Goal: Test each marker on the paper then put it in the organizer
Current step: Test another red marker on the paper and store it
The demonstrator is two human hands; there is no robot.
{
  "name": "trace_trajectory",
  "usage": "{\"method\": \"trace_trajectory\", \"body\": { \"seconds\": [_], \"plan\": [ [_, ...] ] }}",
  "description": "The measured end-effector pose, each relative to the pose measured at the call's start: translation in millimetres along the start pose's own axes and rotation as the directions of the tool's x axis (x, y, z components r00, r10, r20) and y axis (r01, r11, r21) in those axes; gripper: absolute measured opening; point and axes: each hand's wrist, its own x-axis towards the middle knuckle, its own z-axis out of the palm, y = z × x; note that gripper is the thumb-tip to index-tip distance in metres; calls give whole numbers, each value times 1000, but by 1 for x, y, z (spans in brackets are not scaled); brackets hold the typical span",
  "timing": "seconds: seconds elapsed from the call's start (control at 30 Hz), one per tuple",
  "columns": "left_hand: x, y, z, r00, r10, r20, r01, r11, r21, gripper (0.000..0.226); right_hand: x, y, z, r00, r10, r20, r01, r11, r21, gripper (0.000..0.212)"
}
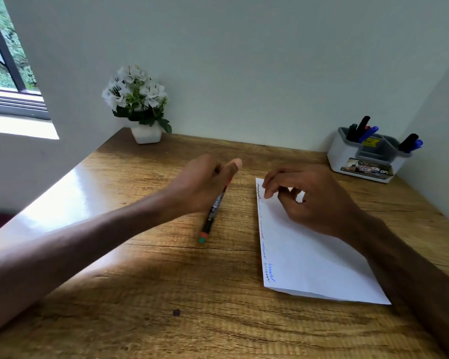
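A black marker with a green end and red trim slants down across the wooden desk. My left hand grips its upper end, thumb sticking out. The white paper lies to the right, with several short scribbles in black and blue along its left edge. On the paper's far corner rests my right hand, fingers loosely bent, fingertips touching the sheet and holding nothing. At the desk's back right corner stands the white and grey organizer, with several black, blue and red markers upright in its compartments.
A white pot of white flowers stands at the back left of the desk against the wall. Walls close the desk in at the back and right. A window is at far left.
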Motion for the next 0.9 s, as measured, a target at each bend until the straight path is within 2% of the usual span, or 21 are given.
{"method": "trace_trajectory", "body": {
  "seconds": [0.1,0.17,0.27,0.33,0.4,0.43,0.53,0.63,0.7,0.77,0.9],
  "plan": [
    [4,-1,-7,993,-72,91,99,932,-348,52,0,-5,0,995,85,-54,-81,993,85,31],
    [5,-3,-10,984,-105,141,161,858,-488,51,1,-9,0,976,210,-55,-193,956,221,27],
    [4,-1,-9,980,-50,194,154,805,-573,47,4,-17,-2,942,333,52,-321,840,438,19],
    [-1,4,-6,982,0,188,112,803,-585,35,5,-22,-4,936,319,147,-347,777,526,30],
    [-6,7,-1,988,28,151,65,816,-574,26,5,-24,-4,927,284,243,-374,736,564,29],
    [-9,8,1,991,43,125,34,830,-557,23,5,-23,-5,930,260,261,-364,755,545,24],
    [-13,10,6,993,109,34,-81,883,-463,16,4,-19,-7,959,186,212,-261,871,415,18],
    [-14,10,8,980,191,-61,-201,937,-285,14,6,-17,-7,982,131,134,-162,953,257,15],
    [-14,9,9,960,262,-97,-275,947,-164,13,6,-17,-5,982,145,119,-163,973,163,15],
    [-14,8,9,949,297,-102,-307,947,-99,14,4,-17,-4,980,156,119,-173,975,143,18],
    [-12,5,8,937,326,-124,-338,936,-93,15,3,-19,-6,980,184,75,-191,977,92,23]
  ]
}}
